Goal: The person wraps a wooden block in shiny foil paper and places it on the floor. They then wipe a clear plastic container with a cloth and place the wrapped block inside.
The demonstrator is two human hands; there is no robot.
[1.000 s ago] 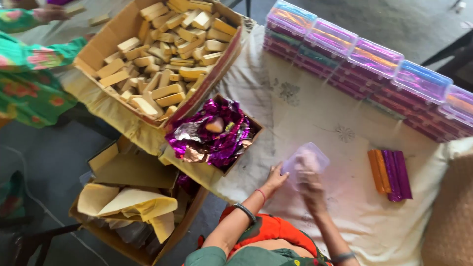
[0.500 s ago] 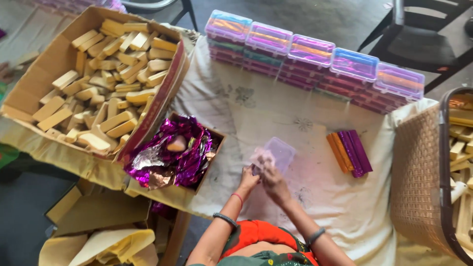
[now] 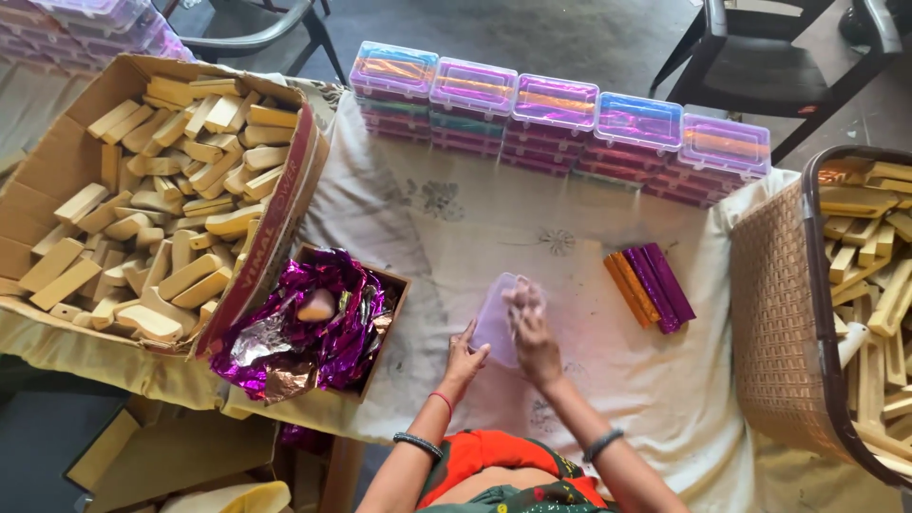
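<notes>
Both hands had shifted little in half a second: the left hand [image 3: 465,359] steadied and the right hand [image 3: 532,334] gripped an empty clear plastic box [image 3: 496,318], beside a few wrapped bars [image 3: 649,286] and stacked filled boxes [image 3: 560,123].

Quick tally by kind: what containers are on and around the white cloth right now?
Stacks of clear lidded boxes, back row: 5
Large cardboard box of wooden blocks: 1
Small box of purple foil: 1
Wicker basket: 1
Clear box at left hand and right hand: 1
Total: 9
</notes>
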